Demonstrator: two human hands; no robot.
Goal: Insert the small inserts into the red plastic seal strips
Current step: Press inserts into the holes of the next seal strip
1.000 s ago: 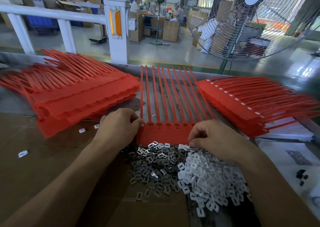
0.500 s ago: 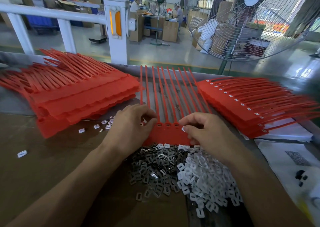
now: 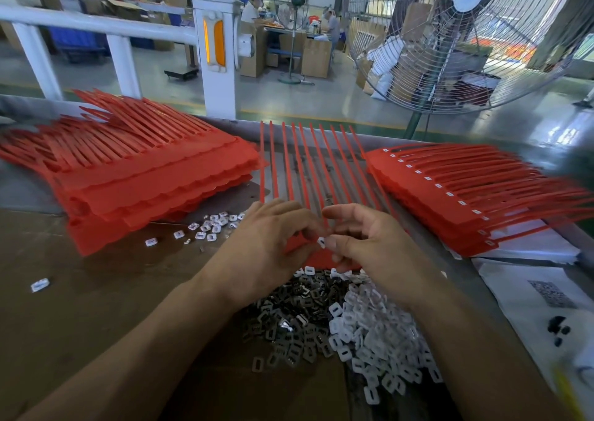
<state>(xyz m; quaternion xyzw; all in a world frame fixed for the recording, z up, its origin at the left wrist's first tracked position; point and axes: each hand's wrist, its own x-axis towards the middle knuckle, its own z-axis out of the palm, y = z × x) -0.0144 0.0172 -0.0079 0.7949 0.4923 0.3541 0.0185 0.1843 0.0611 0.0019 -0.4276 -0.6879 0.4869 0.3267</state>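
Setting: factory floor behind the bench, with a white railing post (image 3: pixel 214 47), a large wire-guard fan (image 3: pixel 463 35) and people seated at a far table (image 3: pixel 257 12).
Bench: brown work surface (image 3: pixel 80 308) under both forearms.
Left hand (image 3: pixel 266 247): fingers curled inward toward the right hand, tips beside the white insert; whether they touch it cannot be told.
Right hand (image 3: pixel 369 244): thumb and forefinger pinch a small white insert (image 3: pixel 321 242) between the two hands, the other fingers loosely bent.
Seal strip sheet (image 3: pixel 308 170): red, lying flat just beyond and partly beneath the hands, its thin tails running away from the person; its base edge shows just under the fingertips.
White inserts pile (image 3: pixel 376 321): loose heap below the right wrist, on the near side of the hands.
Metal inserts pile (image 3: pixel 289 311): dark grey heap between the two forearms, touching the white pile on its left.
Stray inserts (image 3: pixel 212 224): small scatter of white pieces just left of the left hand; one lone piece (image 3: pixel 40 285) well to the left.
Left stack (image 3: pixel 138 176): thick pile of red strip sheets beyond and left of the left hand.
Right stack (image 3: pixel 475 192): red sheets with white inserts seated along the heads, right of the right hand, resting on white paper (image 3: pixel 530 247).
Printed sheet (image 3: pixel 546 295): near right of the right forearm, bearing a code patch.
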